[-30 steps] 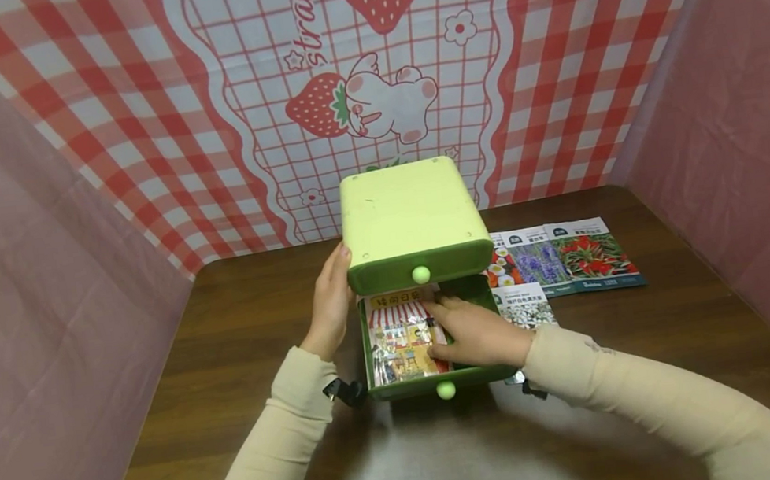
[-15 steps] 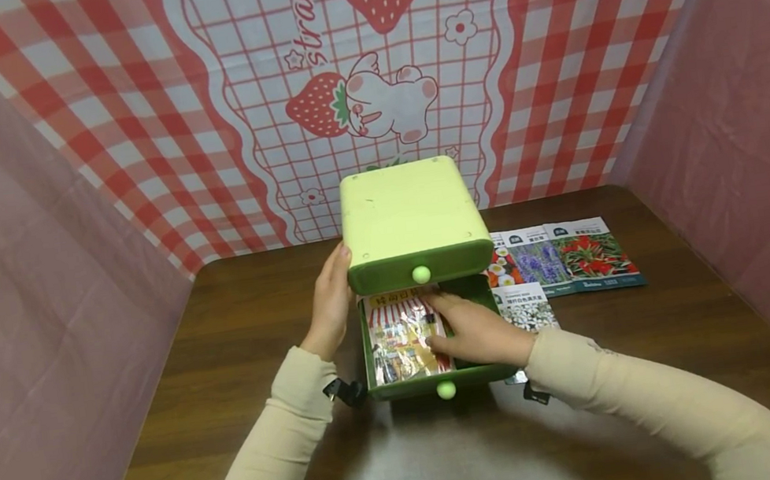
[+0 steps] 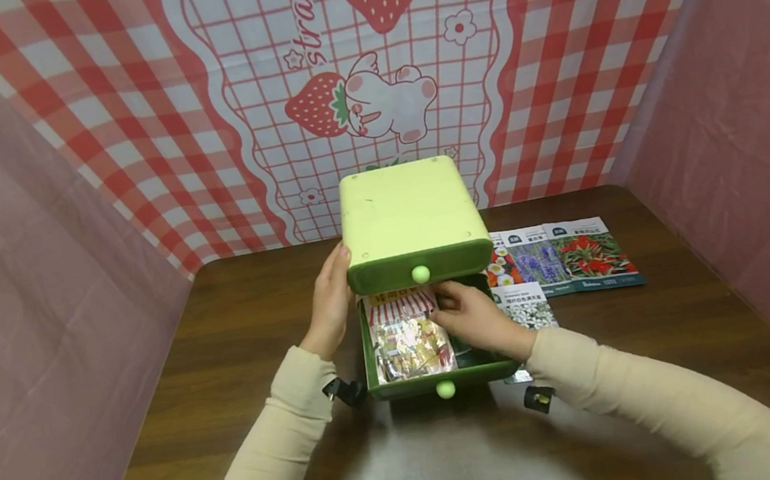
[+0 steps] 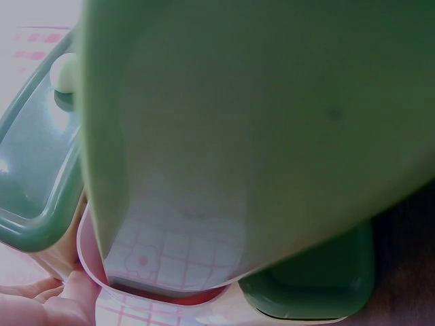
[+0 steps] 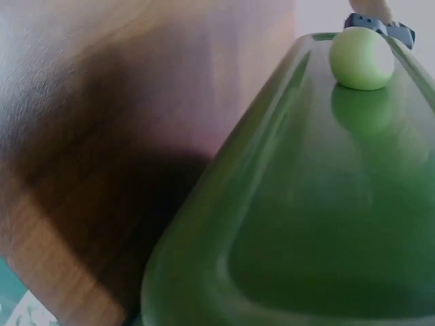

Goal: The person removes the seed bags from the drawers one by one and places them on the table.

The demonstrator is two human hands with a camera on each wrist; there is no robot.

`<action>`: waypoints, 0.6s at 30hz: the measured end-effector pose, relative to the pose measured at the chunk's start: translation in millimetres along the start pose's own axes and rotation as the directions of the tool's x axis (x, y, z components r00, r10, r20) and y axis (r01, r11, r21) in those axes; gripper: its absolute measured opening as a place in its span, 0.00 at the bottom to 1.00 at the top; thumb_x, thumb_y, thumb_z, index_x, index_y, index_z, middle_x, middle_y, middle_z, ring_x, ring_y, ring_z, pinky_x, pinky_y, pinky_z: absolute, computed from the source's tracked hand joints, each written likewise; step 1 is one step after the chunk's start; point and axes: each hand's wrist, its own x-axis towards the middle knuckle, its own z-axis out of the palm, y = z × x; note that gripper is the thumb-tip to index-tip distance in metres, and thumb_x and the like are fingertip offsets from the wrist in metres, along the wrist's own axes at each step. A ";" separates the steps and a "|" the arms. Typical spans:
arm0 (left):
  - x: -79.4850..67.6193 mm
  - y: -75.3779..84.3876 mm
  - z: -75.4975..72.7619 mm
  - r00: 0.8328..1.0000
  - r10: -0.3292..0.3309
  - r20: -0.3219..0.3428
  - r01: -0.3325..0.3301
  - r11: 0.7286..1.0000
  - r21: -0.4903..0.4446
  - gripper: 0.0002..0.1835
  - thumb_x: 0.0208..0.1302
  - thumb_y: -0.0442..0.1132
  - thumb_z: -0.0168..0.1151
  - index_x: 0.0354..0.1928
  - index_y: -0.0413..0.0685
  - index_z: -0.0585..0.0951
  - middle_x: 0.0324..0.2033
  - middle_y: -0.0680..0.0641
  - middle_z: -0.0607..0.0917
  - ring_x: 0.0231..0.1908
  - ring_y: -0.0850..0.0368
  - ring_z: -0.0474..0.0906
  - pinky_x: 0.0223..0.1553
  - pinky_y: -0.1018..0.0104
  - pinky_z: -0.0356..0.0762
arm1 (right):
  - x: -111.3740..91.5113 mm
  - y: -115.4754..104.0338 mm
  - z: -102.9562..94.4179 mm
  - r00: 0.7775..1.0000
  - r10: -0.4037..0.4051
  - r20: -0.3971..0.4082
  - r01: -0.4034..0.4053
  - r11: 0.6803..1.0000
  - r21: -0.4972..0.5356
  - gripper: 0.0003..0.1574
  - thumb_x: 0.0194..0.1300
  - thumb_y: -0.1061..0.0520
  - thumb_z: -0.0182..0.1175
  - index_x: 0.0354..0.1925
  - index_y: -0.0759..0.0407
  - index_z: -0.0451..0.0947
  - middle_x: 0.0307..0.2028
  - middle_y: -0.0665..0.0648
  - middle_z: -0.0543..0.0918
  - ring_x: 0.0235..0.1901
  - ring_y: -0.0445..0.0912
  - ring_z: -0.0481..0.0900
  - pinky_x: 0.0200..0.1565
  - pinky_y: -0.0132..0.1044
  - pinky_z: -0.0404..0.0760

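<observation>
A small light-green drawer cabinet [image 3: 410, 209] stands on the table. Its lower drawer [image 3: 402, 387] is pulled out, and the upper one is closed. Inside the lower drawer lies a shiny packet [image 3: 407, 340] with a striped awning picture and a yellow title band. My right hand [image 3: 480, 320] is in this drawer, its bent fingers and thumb pinching the packet's right edge. Against the cabinet's left side rests my left hand [image 3: 330, 302], thumb near the top front corner. The left wrist view shows part of that left hand [image 4: 51, 302]; the drawer front [image 5: 326, 224] fills much of the right wrist view.
Several flower seed packets [image 3: 596, 251] lie to the right of the cabinet. A white-flower packet [image 3: 528, 307] lies closer, partly covered by my right hand and sleeve. Behind the table [image 3: 238, 328] hangs a red checked cloth [image 3: 131, 142]; pink cloths [image 3: 734, 113] flank it.
My right fingers, spread over the packet earlier, have drawn back and bent at its right edge. The packet has shifted slightly right and tilted, catching more glare. My left hand stays put.
</observation>
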 end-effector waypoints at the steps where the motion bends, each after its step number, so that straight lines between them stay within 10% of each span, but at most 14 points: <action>1: 0.0 -0.2 0.0 1.000 0.004 0.000 -0.004 1.000 -0.002 0.32 0.76 0.56 0.44 0.75 0.50 0.59 0.74 0.48 0.62 0.72 0.50 0.61 0.72 0.51 0.63 | 1.0 0.6 -0.4 1.000 0.021 -0.003 -0.020 0.999 0.038 0.38 0.70 0.62 0.54 0.72 0.70 0.55 0.69 0.73 0.64 0.63 0.64 0.73 0.58 0.49 0.81; 18: -0.5 -0.4 1.2 1.000 0.004 -0.013 -0.004 1.000 0.004 0.32 0.75 0.56 0.44 0.75 0.50 0.60 0.73 0.47 0.63 0.71 0.49 0.63 0.71 0.51 0.65 | 10.0 0.5 -1.1 0.958 0.274 0.089 -0.287 0.936 0.205 0.36 0.68 0.64 0.54 0.68 0.78 0.56 0.46 0.68 0.80 0.37 0.45 0.79 0.44 0.38 0.86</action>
